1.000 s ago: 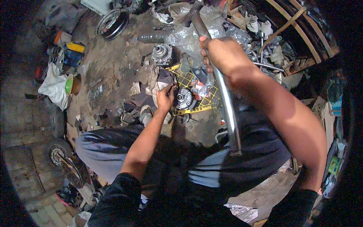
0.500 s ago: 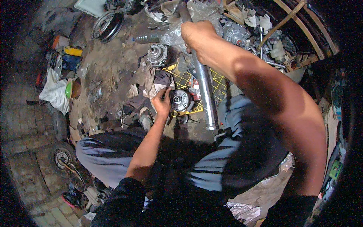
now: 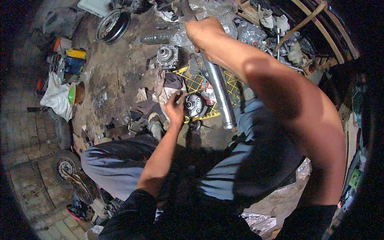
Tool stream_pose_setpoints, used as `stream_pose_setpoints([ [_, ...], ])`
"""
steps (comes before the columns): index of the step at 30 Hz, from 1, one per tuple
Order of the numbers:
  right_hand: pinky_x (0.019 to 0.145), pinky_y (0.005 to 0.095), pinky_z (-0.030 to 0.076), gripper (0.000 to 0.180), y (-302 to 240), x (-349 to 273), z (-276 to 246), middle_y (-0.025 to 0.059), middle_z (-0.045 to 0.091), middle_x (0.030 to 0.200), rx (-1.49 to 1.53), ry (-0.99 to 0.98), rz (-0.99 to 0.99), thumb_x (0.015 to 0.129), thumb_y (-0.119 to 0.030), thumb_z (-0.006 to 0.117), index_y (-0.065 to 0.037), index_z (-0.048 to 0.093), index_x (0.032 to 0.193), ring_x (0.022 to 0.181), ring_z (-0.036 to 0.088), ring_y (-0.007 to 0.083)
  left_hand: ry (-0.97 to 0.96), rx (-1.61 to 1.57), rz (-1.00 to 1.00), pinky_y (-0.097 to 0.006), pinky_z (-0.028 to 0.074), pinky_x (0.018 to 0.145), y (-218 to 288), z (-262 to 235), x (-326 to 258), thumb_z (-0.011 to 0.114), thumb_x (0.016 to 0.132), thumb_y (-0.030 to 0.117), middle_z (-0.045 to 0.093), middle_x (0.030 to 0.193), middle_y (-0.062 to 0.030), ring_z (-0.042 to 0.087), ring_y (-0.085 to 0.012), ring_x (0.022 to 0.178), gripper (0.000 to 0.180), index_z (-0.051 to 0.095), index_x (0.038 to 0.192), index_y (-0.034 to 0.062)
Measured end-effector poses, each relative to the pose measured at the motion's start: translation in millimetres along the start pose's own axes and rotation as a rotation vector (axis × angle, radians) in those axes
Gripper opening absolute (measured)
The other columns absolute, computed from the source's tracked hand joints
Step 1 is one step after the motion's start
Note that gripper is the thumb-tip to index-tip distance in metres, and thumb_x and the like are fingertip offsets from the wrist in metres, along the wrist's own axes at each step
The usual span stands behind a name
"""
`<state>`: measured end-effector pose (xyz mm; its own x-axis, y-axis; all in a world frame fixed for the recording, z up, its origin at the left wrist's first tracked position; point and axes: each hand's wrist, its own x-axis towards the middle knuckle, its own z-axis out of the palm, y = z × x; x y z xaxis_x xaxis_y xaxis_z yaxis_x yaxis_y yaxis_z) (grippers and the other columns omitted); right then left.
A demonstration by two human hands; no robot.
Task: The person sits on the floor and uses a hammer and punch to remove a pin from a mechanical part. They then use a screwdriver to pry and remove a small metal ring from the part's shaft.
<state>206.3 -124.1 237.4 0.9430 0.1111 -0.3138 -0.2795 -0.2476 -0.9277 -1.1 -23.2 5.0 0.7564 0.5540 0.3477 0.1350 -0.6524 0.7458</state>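
Observation:
My right hand (image 3: 206, 34) is closed round the upper part of a long metal tube (image 3: 219, 90), which slants down to the right. Its shiny lower end hangs beside my right knee. At the left side of a round metal hub-like part (image 3: 195, 106) is my left hand (image 3: 175, 106), fingers curled together; what they hold, if anything, is too small to make out. The round part lies at the near edge of a yellow plastic grid (image 3: 194, 82). A dark rag and a pale cloth (image 3: 170, 86) lie just beyond my left hand.
A second machined metal part (image 3: 167, 56) stands farther off, near a plastic bottle (image 3: 155, 39). At the far left rests a wheel rim (image 3: 113, 26). Metal casings (image 3: 251, 35) and scraps crowd the far right. A white sack (image 3: 60, 96) lies left.
The tube's lower end has shifted up and slightly right, while my right hand has moved a little left and up. My left hand and the round part sit slightly farther right.

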Motion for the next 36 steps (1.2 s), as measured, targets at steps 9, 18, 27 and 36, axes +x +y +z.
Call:
stream_pose_setpoints([
  [9,0.049,0.0409,0.042,0.020,13,20,1,0.0150,0.059,0.065,-0.060,-0.034,-0.077,0.079,-0.011,0.058,0.008,0.061,0.076,0.052,0.055,0.0228,0.036,0.033,-0.085,-0.038,0.054,0.075,-4,-5,-7,0.067,0.090,0.002,0.075,0.090,-0.0193,0.075,-0.0285,0.083,0.012,0.074,0.098,-0.0030],
  [18,0.049,0.0400,0.043,0.025,3,13,-5,0.0148,0.060,0.066,-0.018,0.004,-0.035,0.086,-0.014,0.056,0.009,0.063,0.081,0.052,0.055,0.0225,-0.003,0.113,-0.068,-0.039,0.055,0.077,-1,4,-8,0.062,0.095,0.005,0.074,0.094,-0.0223,0.073,-0.0375,0.087,0.015,0.072,0.100,-0.0043],
  [27,0.048,0.0390,0.042,0.028,11,12,-7,0.0135,0.060,0.064,-0.068,0.007,-0.031,0.087,-0.019,0.063,0.008,0.064,0.080,0.051,0.056,0.0215,0.003,0.149,-0.055,-0.037,0.056,0.077,-6,8,-10,0.070,0.090,0.006,0.075,0.095,-0.0207,0.075,-0.0312,0.085,0.017,0.073,0.105,-0.0019],
  [36,0.050,0.0414,0.042,0.033,10,14,-5,0.0137,0.060,0.064,-0.061,-0.008,-0.048,0.089,-0.024,0.066,0.007,0.064,0.076,0.051,0.056,0.0222,0.114,0.074,-0.044,-0.040,0.055,0.079,-17,15,-19,0.067,0.091,0.005,0.074,0.094,-0.0226,0.074,-0.0344,0.087,0.016,0.072,0.103,-0.0048],
])
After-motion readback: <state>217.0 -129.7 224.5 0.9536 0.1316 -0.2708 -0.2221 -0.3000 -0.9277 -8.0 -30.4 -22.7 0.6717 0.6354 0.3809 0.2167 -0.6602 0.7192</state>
